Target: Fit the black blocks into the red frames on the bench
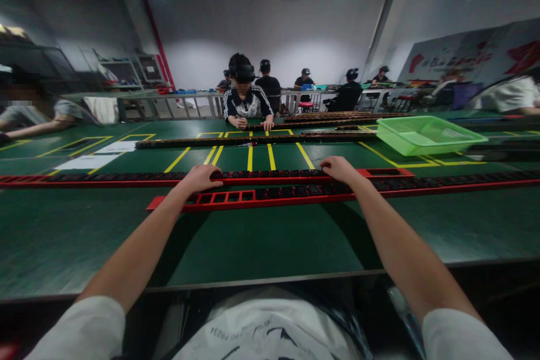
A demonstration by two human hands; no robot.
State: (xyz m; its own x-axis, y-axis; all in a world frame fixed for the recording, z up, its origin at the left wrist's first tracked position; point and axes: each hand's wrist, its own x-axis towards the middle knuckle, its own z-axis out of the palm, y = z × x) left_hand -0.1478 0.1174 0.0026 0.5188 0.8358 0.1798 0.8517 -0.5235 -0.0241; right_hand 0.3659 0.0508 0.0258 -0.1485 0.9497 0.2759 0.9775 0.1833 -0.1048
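Observation:
Two long red frames with square slots lie across the green table in front of me, most slots filled with small black square parts. My left hand (199, 179) is closed over the far red frame (270, 180), fingers curled past its back edge and thumb on the near side. On the same far frame, my right hand (337, 170) is also closed, its fingertips bent down at the back edge and partly hidden. Beneath my forearms runs the near red frame (223, 205), with several bare slots toward its left end and black parts (312, 189) farther right.
A green plastic basket (430, 138) stands at the right. Long dark strips (189, 142) lie beyond the red frames, near white paper sheets (84, 162) and yellow tape lines. A co-worker (248, 98) sits across the table; other people work at both sides and behind.

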